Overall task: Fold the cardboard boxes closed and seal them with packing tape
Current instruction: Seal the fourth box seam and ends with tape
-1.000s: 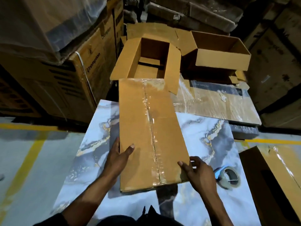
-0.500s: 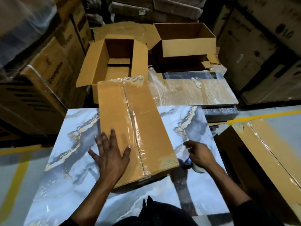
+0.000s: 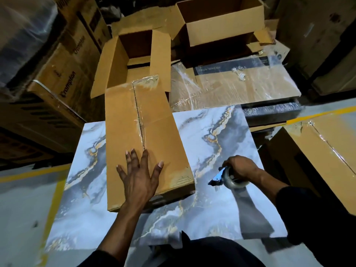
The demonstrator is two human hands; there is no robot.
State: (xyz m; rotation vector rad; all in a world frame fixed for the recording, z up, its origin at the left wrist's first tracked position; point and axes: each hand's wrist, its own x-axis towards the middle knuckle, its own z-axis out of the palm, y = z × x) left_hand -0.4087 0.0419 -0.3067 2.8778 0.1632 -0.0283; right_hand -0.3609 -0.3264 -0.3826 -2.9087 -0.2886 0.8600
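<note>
head view: a taped cardboard box [image 3: 142, 135] lies flat on the marble-patterned bench [image 3: 221, 135]. the left hand [image 3: 139, 176] presses on its near end, fingers spread. the right hand [image 3: 239, 167], beside the box, has its grip curled round a tape dispenser [image 3: 228, 178] just above the bench.

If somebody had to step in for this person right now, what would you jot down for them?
Left hand: flat, fingers spread, pressing the closed box onto the marble tabletop.
Right hand: grip around the tape dispenser, just off the box's right side, above the tabletop.
Done: flaps folded; clear tape already runs along the centre seam.
Left: whether this box needs more tape is unclear. Two open boxes behind, one and another, still need folding and sealing.
</note>
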